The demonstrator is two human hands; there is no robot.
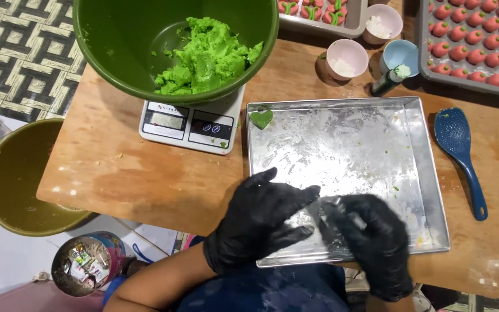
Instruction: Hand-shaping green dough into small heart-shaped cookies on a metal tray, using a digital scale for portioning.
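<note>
While both black-gloved hands meet over the lower edge of the shallow square metal tray [423,167] at lower centre of the frame, a small crumpled piece of clear plastic film [326,207] lies pinched between them. The left hand [258,222] has its fingers extended toward the right, fingertips touching the film; the right hand [376,242] is curled, grasping the film's other side. Whether anything is wrapped inside the film cannot be told. A green heart-shaped piece of dough [261,118] sits in the tray's upper left corner. Upper left of the tray, a white digital kitchen scale [189,123] carries a large green plastic bowl [116,40] holding a mound of bright green dough [209,58]. A blue plastic rice paddle [460,156] lies on the wooden table [145,173] just right of the tray. Along the top edge stand two pink cups [347,58], a pale blue cup [401,55], and grey trays of red strawberry-shaped sweets [475,43]. An olive-coloured basin [18,179] sits at left, below the table edge.
</note>
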